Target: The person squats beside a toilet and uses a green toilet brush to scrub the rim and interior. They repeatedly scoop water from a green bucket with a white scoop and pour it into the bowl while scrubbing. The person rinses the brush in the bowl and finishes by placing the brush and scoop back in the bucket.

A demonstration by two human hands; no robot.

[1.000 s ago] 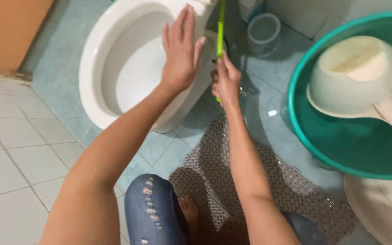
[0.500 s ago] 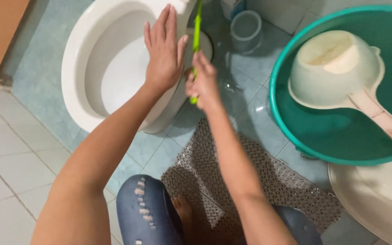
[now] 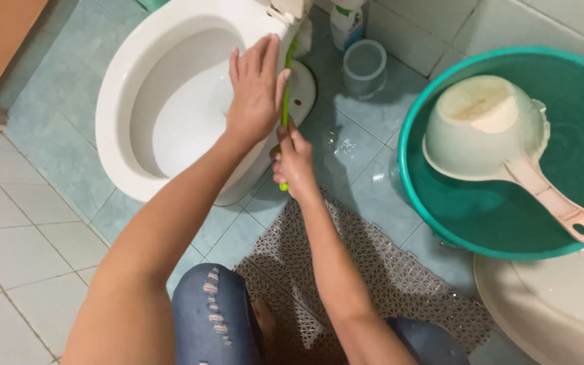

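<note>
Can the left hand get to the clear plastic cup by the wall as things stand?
Probably yes. The left hand rests flat on the toilet rim; the clear cup stands on open floor beyond, with only the green brush handle between.

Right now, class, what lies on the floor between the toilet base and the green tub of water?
In the head view, between the toilet and the green tub lie wet blue floor tiles, with a clear plastic cup standing towards the wall.

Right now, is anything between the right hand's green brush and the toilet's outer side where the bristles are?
Nothing visible. The right hand grips the green brush handle, which runs up along the toilet's outer side to the white bristles. The left hand lies flat on the rim, beside the handle, not across it.
</note>
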